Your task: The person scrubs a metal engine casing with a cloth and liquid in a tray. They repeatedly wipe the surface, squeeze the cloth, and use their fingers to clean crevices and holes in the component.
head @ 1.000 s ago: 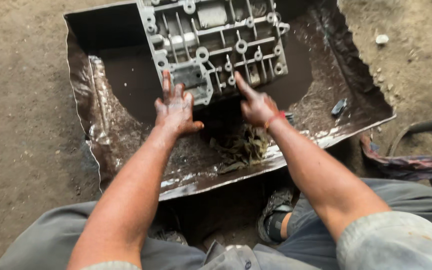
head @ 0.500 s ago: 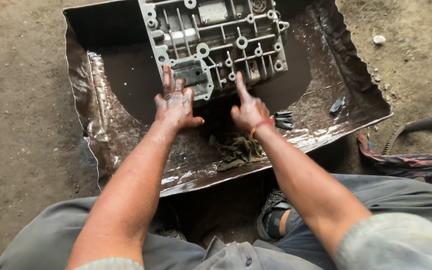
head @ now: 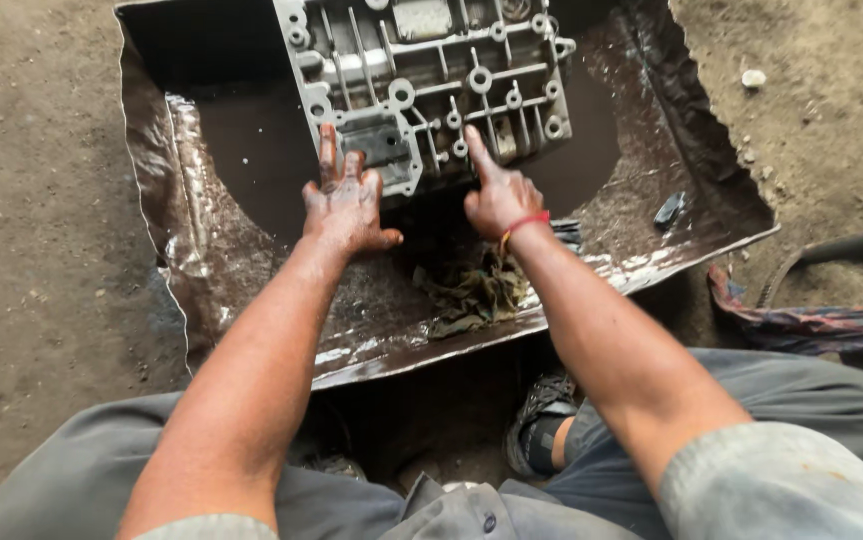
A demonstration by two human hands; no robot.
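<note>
The big grey metal part (head: 431, 85) sits in a dirty, oily tray (head: 201, 300) on the ground. The left hand (head: 346, 200) lies flat and open on its near edge, holding nothing. The right hand (head: 499, 195) touches it with one finger out, gripping nothing. The part looks half washed; grime remains. Its far end is cut off. A wet rag (head: 471, 290) lies just below the hands.

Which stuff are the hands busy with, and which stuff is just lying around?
In use:
- grey metal casting, touched at its near edge by the left hand and right hand
- oily metal tray that holds it

Lying about:
- dirty rag in the tray
- small dark piece in the tray
- pale stone on the ground
- striped cloth
</note>
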